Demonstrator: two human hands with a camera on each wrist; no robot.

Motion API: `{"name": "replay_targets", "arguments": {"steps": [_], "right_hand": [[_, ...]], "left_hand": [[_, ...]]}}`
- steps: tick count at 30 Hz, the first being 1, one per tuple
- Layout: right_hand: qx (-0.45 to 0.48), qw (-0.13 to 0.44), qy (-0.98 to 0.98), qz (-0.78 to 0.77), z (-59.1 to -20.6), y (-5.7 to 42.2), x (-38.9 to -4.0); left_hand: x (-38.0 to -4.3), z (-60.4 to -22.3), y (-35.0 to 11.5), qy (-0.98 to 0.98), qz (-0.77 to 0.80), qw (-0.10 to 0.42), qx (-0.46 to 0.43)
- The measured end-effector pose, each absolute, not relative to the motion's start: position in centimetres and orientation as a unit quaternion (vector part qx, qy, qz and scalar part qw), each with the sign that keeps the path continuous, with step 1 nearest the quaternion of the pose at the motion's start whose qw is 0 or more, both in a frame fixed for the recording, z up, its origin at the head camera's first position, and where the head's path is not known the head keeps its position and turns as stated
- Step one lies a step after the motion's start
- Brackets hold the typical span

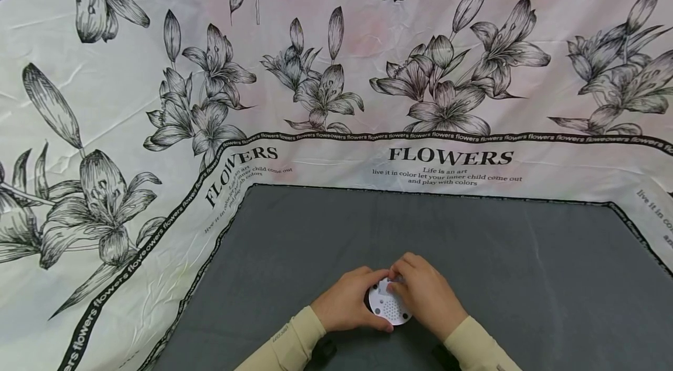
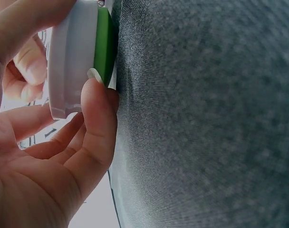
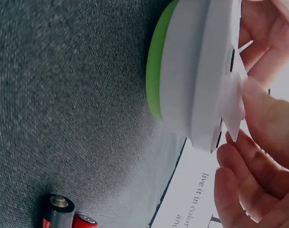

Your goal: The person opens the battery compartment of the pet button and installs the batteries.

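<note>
A round white device [image 1: 390,308] with small holes and dark round feet on its upper face is held low over the grey cloth. Its underside is a green disc [image 2: 103,45], close to the cloth. My left hand [image 1: 348,301] grips the rim from the left, thumb and fingers around it. At the far side of that face, my right hand [image 1: 428,295] pinches a thin white cover [image 3: 234,107], which stands tilted up from the device. The right fingers partly hide what lies under the cover.
Two batteries, a black one [image 3: 59,213] and a red one [image 3: 85,221], lie on the cloth in the right wrist view. A grey cloth panel [image 1: 294,236] spreads beneath the hands, bordered by white fabric [image 1: 336,160] printed with flowers and lettering.
</note>
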State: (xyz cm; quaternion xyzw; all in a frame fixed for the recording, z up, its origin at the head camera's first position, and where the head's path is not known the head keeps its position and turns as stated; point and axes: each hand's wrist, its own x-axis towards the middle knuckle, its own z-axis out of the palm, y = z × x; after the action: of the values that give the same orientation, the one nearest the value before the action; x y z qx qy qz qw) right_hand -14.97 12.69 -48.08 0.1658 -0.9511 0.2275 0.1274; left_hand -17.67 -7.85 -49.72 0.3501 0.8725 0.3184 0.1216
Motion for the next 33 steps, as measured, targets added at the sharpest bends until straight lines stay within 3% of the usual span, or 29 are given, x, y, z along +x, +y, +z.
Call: {"name": "replay_targets", "arguments": {"steps": [5, 33], "right_hand": [[0.175, 0.150, -0.947, 0.222, -47.99, 12.84, -15.00], [0.209, 0.130, -0.932, 0.267, -47.84, 13.27, -15.17]], "left_hand": [[-17.60, -49.72, -7.85, 0.873, 0.319, 0.122, 0.349], [-17.62, -49.90, -7.87, 0.871, 0.323, 0.124, 0.349]]}}
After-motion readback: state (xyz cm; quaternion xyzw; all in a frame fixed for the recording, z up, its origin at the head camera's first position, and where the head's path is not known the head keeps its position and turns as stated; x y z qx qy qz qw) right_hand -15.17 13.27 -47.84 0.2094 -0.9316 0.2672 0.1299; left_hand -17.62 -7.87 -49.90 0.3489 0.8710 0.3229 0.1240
